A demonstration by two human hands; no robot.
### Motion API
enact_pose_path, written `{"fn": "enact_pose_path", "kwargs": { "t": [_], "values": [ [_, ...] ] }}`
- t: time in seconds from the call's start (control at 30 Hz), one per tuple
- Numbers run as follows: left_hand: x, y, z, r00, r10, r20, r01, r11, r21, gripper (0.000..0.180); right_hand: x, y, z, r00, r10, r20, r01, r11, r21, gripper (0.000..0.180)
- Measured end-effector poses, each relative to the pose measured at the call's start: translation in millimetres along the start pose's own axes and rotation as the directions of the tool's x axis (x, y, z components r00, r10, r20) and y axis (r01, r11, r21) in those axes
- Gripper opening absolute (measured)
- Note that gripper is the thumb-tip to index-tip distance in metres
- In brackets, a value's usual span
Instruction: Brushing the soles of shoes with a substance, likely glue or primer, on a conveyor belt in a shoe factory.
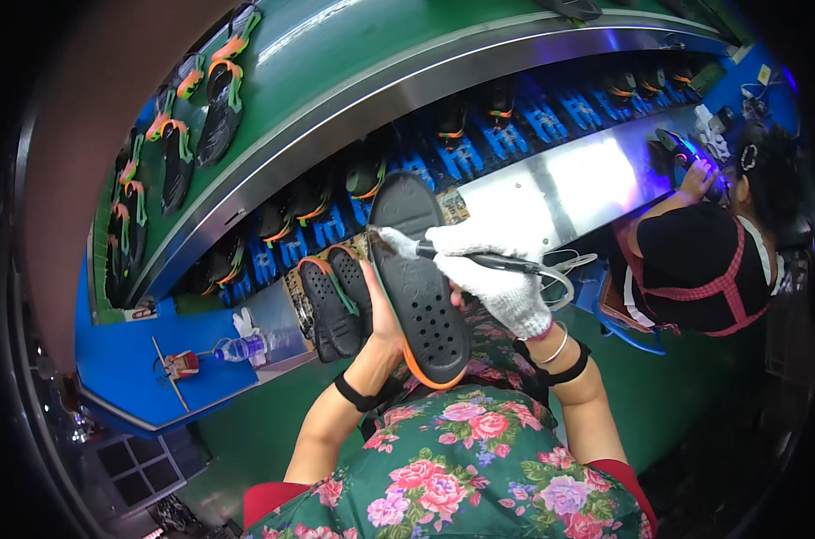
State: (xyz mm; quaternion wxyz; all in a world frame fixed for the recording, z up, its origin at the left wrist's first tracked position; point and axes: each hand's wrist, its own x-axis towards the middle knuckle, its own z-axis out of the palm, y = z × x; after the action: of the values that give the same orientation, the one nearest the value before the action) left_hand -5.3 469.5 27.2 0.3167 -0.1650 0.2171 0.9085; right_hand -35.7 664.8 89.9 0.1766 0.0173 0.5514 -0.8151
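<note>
My bare left hand is closed round a black shoe sole with an orange rim at its lower end and rows of round holes. The sole is held tilted up in front of my apron, its inner face toward me. In a white knit glove, my right hand grips a glue brush with a black handle and a pale tube trailing from its back end. The bristles touch the sole's left edge, above the holes. On the bench left of my left hand lie two more black soles with orange and green rims.
Beyond the bench, blue racks carry several shoes. Shoe uppers with orange and green trim lie on a green belt. A plastic bottle rests on the blue tabletop at left. Another person works at right.
</note>
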Motion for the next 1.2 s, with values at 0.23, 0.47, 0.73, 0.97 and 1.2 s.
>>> {"fn": "enact_pose_path", "kwargs": {
  "t": [0.23, 0.47, 0.73, 0.97, 1.2],
  "values": [
    [8.7, -4.1, 42.3, 0.965, 0.240, 0.109, -0.186, 0.912, -0.365, 0.102, 9.9, -11.6, -9.1, 0.698, -0.690, 0.190, 0.629, 0.466, -0.622, 0.031],
    [11.8, -33.5, 48.3, 0.917, 0.354, -0.184, -0.294, 0.911, 0.288, 0.105, -2.1, -20.0, -6.0, 0.612, -0.649, 0.452, 0.660, 0.104, -0.744, 0.047],
    [1.0, -33.0, 18.3, 0.917, 0.383, -0.106, -0.345, 0.899, 0.269, 0.097, -11.6, -12.6, 6.6, 0.621, -0.766, 0.167, 0.683, 0.424, -0.595, 0.039],
    [7.0, -19.7, -33.5, 0.898, 0.440, 0.017, -0.362, 0.717, 0.596, 0.101, -13.1, -16.5, 15.7, 0.581, -0.736, 0.347, 0.786, 0.396, -0.476, 0.035],
    [10.8, -18.1, -35.8, 0.911, 0.412, 0.011, -0.310, 0.669, 0.676, 0.089, -18.1, -3.3, 15.7, 0.557, -0.760, 0.334, 0.773, 0.328, -0.543, 0.031]
  ]
}}
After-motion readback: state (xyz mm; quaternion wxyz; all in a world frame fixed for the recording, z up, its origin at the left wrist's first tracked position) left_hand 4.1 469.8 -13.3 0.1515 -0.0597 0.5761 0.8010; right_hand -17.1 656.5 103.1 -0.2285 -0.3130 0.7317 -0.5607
